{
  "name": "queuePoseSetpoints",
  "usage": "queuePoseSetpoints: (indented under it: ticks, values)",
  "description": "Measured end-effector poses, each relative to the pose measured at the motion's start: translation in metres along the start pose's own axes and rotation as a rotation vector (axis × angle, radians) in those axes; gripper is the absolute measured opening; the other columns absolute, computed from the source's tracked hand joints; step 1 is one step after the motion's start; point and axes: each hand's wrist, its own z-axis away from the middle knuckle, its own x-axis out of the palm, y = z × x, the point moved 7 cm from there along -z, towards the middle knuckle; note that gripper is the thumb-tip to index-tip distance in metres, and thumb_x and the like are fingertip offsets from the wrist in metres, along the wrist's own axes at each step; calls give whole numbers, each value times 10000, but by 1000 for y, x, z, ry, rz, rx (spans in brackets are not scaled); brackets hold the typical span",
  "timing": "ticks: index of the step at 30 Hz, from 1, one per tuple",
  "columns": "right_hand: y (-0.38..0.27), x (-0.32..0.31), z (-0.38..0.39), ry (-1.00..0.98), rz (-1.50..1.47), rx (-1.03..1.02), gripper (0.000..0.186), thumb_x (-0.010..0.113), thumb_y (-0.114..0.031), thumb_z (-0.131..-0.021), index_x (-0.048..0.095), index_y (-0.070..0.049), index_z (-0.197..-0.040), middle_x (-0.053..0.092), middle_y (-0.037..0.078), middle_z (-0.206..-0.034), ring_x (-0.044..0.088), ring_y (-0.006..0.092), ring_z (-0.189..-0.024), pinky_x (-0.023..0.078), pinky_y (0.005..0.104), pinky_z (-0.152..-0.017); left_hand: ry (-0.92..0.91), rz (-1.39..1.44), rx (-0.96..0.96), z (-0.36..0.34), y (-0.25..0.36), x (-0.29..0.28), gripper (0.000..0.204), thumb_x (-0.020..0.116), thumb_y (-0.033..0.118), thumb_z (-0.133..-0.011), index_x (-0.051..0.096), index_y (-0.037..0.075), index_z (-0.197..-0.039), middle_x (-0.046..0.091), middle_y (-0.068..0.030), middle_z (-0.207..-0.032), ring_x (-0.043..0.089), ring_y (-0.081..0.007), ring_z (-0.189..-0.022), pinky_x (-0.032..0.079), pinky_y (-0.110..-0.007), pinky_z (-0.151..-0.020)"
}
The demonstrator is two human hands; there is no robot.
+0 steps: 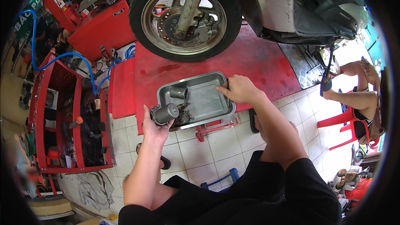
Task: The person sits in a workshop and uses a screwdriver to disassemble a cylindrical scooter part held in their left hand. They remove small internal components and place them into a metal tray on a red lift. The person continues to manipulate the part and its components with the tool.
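A shallow metal tray (200,75) lies on the front part of the red lift platform. My left hand (153,130) is at its left front corner, fingers and thumb around a grey cylindrical motor-like part (166,113). The fingers underneath are mostly hidden. On the tray's right side my right hand (241,89) grips the rim, thumb over the inner edge. Inside the tray a hollow metal cylinder (178,92) rests toward the left. Small dark metal parts (183,116) lie close to the part I hold; their kinds I cannot make out.
Beyond the tray a scooter's front wheel (187,21) stands on the red platform (266,64). A red tool cart (75,129) is at left, with a blue air hose (62,56) arching over it. At right, a person sits on a red plastic chair (343,121). A blue stool (223,179) is below me.
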Motion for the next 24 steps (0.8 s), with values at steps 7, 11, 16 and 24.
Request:
queuePoseSetpoints:
  ticks: [7,11,16,24]
  values:
    - [-5,-12,4,21,37,6,566,562,-523,-946,714,0,-793,690,200,-753,684,400,-773,551,501,-713,-11,-16,-5,-5,-2,-2,530,449,583,-1021,525,103,-1231,585,-156,-1301,537,-327,-1264,423,-567,-1086]
    - [-5,-15,8,157,49,-21,557,574,-526,-952,731,-50,-709,641,179,-633,658,383,-680,535,474,-655,-34,-17,-7,-6,-5,1,541,453,589,-1017,525,99,-1235,585,-152,-1304,532,-328,-1271,415,-567,-1093]
    - [-17,-28,16,244,-172,-30,550,579,-543,-950,759,-41,-815,677,182,-676,677,367,-686,549,452,-662,-50,-21,-19,0,-9,9,546,453,590,-1016,563,90,-1207,595,-156,-1292,532,-339,-1273,393,-572,-1114]
    - [-37,-23,22,306,-899,-51,478,546,-398,-1030,716,29,-897,653,126,-677,620,207,-622,520,339,-652,-462,283,-214,6,-28,38,511,393,512,-1049,605,53,-1125,628,-229,-1144,571,-345,-1109,401,-577,-1116]
